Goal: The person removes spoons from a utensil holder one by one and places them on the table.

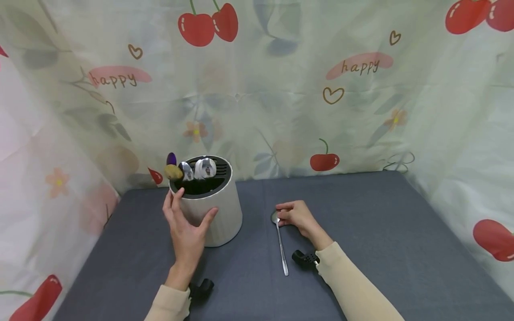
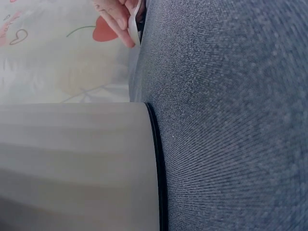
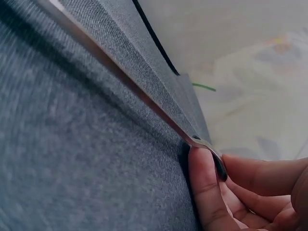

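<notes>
A round, off-white utensil holder [image 1: 218, 218] with a black slotted top stands left of the middle. My left hand [image 1: 186, 234] holds its near left side, fingers at the rim and thumb spread across the front wall. In the left wrist view, the ribbed wall of the holder [image 2: 82, 163] fills the lower left. Right of it, my right hand [image 1: 298, 217] pinches a metal spoon [image 1: 281, 245] by the bowl. In the right wrist view, thumb and fingers [image 3: 255, 175] grip the bowl end, and the spoon's handle [image 3: 130, 82] slants just over the cloth.
Several utensils stand in the holder, among them shiny spoon bowls [image 1: 205, 168], a gold one [image 1: 173, 172] and a purple one [image 1: 171, 158]. A dark grey cloth [image 1: 373, 232] covers the table. Printed curtains [image 1: 257, 89] enclose the back and sides. Thin cord loops [image 1: 401, 161] lie at the back right.
</notes>
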`<state>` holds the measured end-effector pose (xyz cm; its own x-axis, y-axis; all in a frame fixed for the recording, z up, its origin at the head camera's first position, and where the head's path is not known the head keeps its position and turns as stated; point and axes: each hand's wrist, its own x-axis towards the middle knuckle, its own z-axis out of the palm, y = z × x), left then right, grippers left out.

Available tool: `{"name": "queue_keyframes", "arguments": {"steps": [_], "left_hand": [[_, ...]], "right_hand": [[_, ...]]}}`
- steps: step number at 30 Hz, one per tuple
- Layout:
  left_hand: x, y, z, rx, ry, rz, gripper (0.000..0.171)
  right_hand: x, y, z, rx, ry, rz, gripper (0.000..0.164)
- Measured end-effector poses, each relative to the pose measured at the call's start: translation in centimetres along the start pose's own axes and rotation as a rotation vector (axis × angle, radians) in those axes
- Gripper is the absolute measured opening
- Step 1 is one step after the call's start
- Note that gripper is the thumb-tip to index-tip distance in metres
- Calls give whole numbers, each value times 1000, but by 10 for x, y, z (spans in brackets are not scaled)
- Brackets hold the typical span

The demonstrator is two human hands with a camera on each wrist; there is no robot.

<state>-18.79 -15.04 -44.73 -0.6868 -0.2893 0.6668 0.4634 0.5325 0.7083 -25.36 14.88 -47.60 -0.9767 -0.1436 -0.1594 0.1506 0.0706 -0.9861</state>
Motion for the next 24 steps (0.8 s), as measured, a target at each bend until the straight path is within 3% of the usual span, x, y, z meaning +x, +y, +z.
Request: {"name": "queue_keyframes", "arguments": {"steps": [7,24], "left_hand": [[-1,0,-1,-7,-5,-15,98],[-1,1,-1,-4,-19,-27,97]], "right_hand": [[-3,-2,2,-8,24,-7,36],[-4,-4,4,-201,43,-45,30]]}}
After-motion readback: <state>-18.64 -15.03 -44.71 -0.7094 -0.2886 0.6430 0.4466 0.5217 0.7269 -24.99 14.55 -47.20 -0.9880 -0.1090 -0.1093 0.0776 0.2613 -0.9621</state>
